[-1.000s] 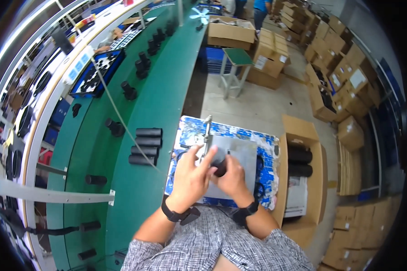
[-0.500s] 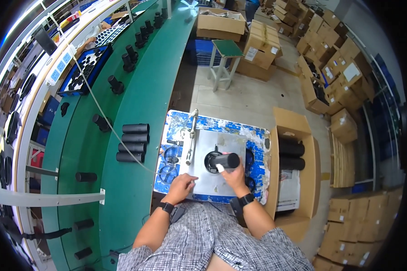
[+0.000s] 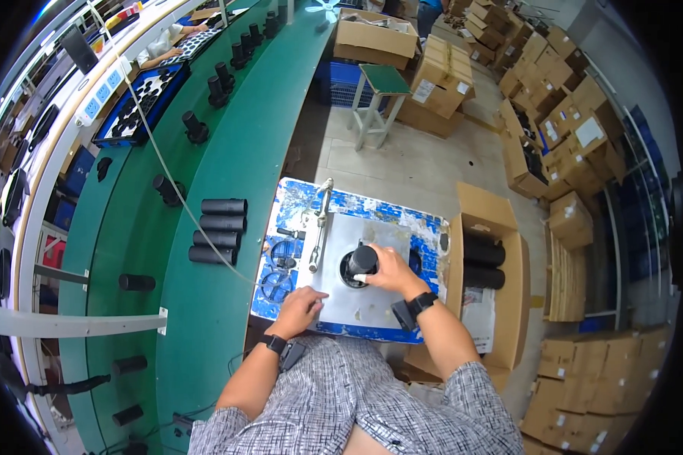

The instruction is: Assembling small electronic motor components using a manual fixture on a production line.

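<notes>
The right hand was wrapped around a black cylinder standing upright on the grey plate near the middle of the small desk. The left hand lay flat, fingers spread, at the plate's near left corner. Seating the cylinder well probably called for keeping it plumb and bracing the plate firmly.

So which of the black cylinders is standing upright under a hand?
The black cylinder on the grey plate, gripped by the right hand. The four stacked cylinders on the green bench lie on their sides, untouched.
</notes>
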A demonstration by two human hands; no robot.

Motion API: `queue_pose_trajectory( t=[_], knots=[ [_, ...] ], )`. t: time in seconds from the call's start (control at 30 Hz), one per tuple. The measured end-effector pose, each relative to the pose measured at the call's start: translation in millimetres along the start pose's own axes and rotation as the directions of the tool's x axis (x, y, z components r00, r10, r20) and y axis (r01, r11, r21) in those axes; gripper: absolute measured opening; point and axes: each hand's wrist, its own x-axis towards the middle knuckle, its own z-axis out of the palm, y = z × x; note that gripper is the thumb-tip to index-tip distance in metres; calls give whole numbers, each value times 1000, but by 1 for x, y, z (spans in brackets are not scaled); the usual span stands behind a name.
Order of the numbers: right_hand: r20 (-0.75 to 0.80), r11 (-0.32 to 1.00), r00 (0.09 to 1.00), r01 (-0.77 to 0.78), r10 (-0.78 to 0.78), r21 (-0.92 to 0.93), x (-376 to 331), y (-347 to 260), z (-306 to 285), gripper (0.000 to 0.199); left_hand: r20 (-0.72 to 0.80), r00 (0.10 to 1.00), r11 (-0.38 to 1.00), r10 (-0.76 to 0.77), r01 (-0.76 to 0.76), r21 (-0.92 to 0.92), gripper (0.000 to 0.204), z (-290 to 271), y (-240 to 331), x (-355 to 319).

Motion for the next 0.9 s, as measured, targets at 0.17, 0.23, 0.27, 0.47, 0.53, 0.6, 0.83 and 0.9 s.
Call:
queue_pose_trajectory(
  t=[0.17,0.23,0.27,0.47,0.53,0.6,0.83,0.9],
  knots=[
    [-28,999,999,44,-43,9,-14,8,11,56,-24,999,1000,22,-23,-14,24,1,-2,-1],
    [-55,999,998,10,-12,-30,-16,9,19,58,-2,1000,1000,10,-10,7,25,-2,-4,-2],
    [-86,998,996,-23,17,-67,-17,10,24,60,-1,1000,1000,11,-11,6,25,-1,-5,-2],
    [-265,1000,964,-6,6,1,-40,0,30,72,55,997,969,-46,58,-239,26,-14,-2,-1],
    [-347,997,938,-8,-20,-78,-39,-5,39,75,104,991,936,-85,115,-332,26,-22,-6,-3],
    [-395,993,918,-18,-31,-119,-36,-10,50,77,101,982,817,-162,191,-544,25,-31,-20,-2],
    [-487,966,849,-256,203,-44,-36,1,78,66,-295,949,968,-108,33,-248,23,-79,-83,76],
    [-496,963,844,-264,206,-49,-37,-2,78,64,-394,919,971,3,91,220,26,-85,-92,107]
  ],
)
